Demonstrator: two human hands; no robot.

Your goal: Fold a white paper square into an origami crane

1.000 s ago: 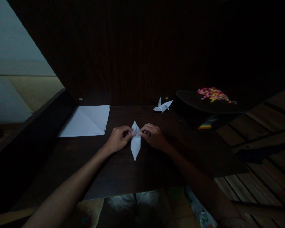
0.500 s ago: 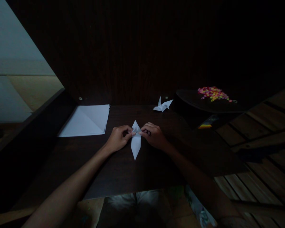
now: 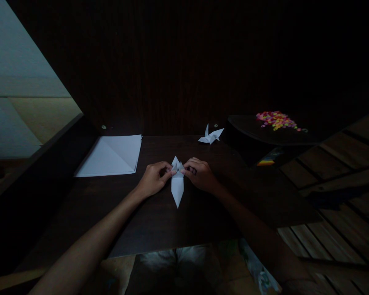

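Between my two hands is a folded white origami paper (image 3: 177,188), one pointed end toward me and another pointing away. My left hand (image 3: 155,179) pinches its left edge between thumb and fingers. On the opposite side, my right hand (image 3: 199,174) grips the right edge in the same way. Two small points stand up in the middle, between the thumbs. Beyond my right hand, a finished-looking white origami crane (image 3: 211,135) rests near the back panel.
A stack of white paper sheets (image 3: 110,155), the top one creased, lies at the back left. Small colourful pieces (image 3: 278,120) are heaped on a dark rounded shelf (image 3: 249,128) at the right. A dark side board (image 3: 37,176) edges the desk (image 3: 135,229) on the left.
The folded paper's near tip has swung slightly to the right, and its middle points look a little more upright. Both hands keep their pinch in nearly the same place.
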